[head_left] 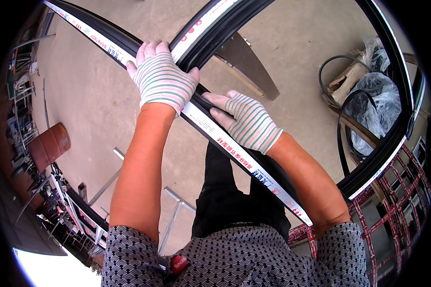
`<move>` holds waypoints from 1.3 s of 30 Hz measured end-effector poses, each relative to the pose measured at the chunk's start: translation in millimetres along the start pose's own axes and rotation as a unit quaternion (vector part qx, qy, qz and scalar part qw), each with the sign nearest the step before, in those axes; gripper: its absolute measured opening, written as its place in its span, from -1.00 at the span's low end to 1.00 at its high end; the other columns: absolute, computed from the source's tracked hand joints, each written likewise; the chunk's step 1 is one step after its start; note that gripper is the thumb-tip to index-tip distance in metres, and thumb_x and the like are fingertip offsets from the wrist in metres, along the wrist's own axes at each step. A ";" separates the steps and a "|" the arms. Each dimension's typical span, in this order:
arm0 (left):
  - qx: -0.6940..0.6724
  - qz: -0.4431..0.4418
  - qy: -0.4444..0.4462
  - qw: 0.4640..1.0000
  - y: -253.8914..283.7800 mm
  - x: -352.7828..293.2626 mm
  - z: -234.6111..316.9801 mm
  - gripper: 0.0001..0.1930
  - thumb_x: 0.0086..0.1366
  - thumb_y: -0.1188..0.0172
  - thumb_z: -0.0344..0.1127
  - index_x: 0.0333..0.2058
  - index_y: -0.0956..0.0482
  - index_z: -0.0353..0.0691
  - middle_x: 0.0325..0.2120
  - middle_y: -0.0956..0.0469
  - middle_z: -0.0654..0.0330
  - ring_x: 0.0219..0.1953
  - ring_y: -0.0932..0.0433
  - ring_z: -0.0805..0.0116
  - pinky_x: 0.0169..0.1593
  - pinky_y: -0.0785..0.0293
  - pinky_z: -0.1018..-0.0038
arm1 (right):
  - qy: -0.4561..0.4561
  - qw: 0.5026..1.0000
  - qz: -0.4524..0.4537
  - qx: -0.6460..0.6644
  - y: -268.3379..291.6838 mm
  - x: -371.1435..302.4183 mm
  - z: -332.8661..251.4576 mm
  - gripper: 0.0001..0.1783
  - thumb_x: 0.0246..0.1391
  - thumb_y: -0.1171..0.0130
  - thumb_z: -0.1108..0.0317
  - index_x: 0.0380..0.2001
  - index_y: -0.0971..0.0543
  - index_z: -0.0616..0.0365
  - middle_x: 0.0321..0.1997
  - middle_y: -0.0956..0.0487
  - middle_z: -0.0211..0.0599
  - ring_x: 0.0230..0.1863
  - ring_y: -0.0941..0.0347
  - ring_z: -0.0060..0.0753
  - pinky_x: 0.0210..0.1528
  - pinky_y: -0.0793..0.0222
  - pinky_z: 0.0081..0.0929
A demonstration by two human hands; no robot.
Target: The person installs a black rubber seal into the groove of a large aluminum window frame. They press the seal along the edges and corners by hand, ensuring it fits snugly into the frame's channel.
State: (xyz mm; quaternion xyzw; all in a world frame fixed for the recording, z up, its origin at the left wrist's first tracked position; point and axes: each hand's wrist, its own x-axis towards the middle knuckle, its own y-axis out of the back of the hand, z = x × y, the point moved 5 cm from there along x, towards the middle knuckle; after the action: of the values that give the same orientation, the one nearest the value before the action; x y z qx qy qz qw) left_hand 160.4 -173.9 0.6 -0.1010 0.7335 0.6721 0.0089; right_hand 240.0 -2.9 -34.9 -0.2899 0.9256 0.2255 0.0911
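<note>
A large black window frame (234,153) with white printed protective film crosses diagonally in front of me. My left hand (163,81), in a white glove with green and pink stripes, is closed over the bar where another filmed bar joins it. Its fingers lie across the film, and the thumb is at the corner of the joint. Just lower along the same bar, my right hand (251,122), gloved alike, has bent fingers pressed together on the black inner edge. Whether a thin strip sits under those fingertips, I cannot tell.
Right, beyond the frame, lie clear plastic wrapping (380,100), torn cardboard (347,81) and a looped black strip (341,138). A red-wrapped metal lattice (368,234) stands lower right. A dark board (251,67) lies beyond my hands; a rusty drum (50,146) and metal stand (177,203) are left.
</note>
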 end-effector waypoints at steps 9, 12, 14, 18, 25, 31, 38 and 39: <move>-0.004 -0.012 -0.031 0.999 -1.8 11.4 -2.8 -0.15 0.00 -0.55 0.06 0.20 -0.54 -0.35 0.19 -0.53 -0.09 0.36 -0.42 -0.01 0.58 0.07 -0.14 | 0.015 0.999 0.000 -0.030 -3.0 10.1 2.0 -0.57 0.46 -0.11 0.18 0.28 -0.62 0.05 -0.16 -0.66 0.02 -0.13 -0.66 0.00 0.03 -0.58 -0.21; 0.009 -0.015 -0.062 0.998 0.0 19.1 -1.5 -0.22 -0.01 -0.53 0.07 0.10 -0.60 -0.38 -0.02 -0.63 -0.09 0.19 -0.57 -0.03 0.57 0.05 -0.11 | 0.052 0.998 0.029 -0.036 -6.1 13.3 6.8 -0.58 0.45 -0.13 0.17 0.26 -0.63 0.04 -0.16 -0.66 0.06 -0.13 -0.66 0.07 0.02 -0.58 -0.17; 0.012 -0.017 -0.084 0.996 -0.1 21.1 -3.3 -0.25 0.01 -0.52 0.08 0.03 -0.63 -0.41 -0.16 -0.66 -0.10 0.09 -0.64 -0.05 0.59 0.06 -0.05 | 0.028 0.999 0.005 -0.030 0.3 15.9 -1.8 -0.58 0.44 -0.14 0.17 0.26 -0.63 0.02 -0.17 -0.67 0.09 -0.13 -0.65 0.09 0.01 -0.59 -0.15; -0.001 -0.047 -0.163 0.986 2.8 32.7 -5.5 -0.26 0.02 -0.55 0.03 -0.01 -0.60 -0.51 -0.27 -0.66 -0.15 -0.07 -0.69 -0.11 0.53 -0.17 0.13 | 0.017 1.000 0.007 -0.024 3.6 19.5 -7.4 -0.62 0.42 -0.17 0.18 0.20 -0.66 0.02 -0.19 -0.67 0.09 -0.15 -0.65 0.14 0.00 -0.59 -0.15; -0.050 -0.227 -0.151 0.961 6.5 53.5 -7.8 -0.15 0.00 -0.64 0.02 0.10 -0.55 -0.54 -0.19 -0.70 -0.25 -0.15 -0.77 0.00 0.02 -0.70 0.33 | 0.027 0.999 0.016 -0.011 3.6 22.4 -4.9 -0.64 0.39 -0.21 0.26 0.16 -0.68 0.10 -0.20 -0.68 0.07 -0.18 -0.65 0.12 -0.03 -0.59 -0.17; -0.149 -0.241 -0.195 0.939 -16.8 78.1 -28.5 0.08 0.15 -0.32 0.60 0.13 -0.59 -0.51 -0.39 -0.71 -0.05 -0.32 -0.75 0.20 -0.22 -0.70 0.32 | 0.055 0.998 0.030 -0.007 -0.2 21.4 -3.3 -0.64 0.40 -0.19 0.30 0.17 -0.67 0.12 -0.19 -0.71 0.03 -0.19 -0.67 -0.01 -0.04 -0.61 -0.23; -0.403 -0.397 -0.195 0.801 22.3 61.6 17.2 -0.12 0.38 -0.40 0.16 0.41 -0.34 -0.41 0.12 -0.61 0.05 0.15 -0.53 0.35 0.25 -0.47 0.42 | 0.042 0.999 0.026 -0.010 0.6 20.6 -2.3 -0.64 0.40 -0.17 0.33 0.19 -0.66 0.12 -0.15 -0.68 -0.03 -0.18 -0.66 -0.03 -0.06 -0.60 -0.26; -0.418 -0.401 -0.205 0.789 19.5 62.6 14.9 -0.13 0.39 -0.39 0.14 0.41 -0.34 -0.41 0.12 -0.61 0.06 0.15 -0.54 0.35 0.25 -0.48 0.42 | 0.041 0.999 0.028 -0.013 0.1 21.0 -2.9 -0.64 0.40 -0.17 0.34 0.20 -0.66 0.11 -0.16 -0.67 -0.04 -0.18 -0.66 -0.03 -0.07 -0.60 -0.25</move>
State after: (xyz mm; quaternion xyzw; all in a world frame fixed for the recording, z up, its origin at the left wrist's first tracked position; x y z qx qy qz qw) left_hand 94.1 -166.2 9.0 -0.2397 0.2556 0.8540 0.3846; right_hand 222.7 -14.6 -38.6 -0.2737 0.9334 0.2278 0.0433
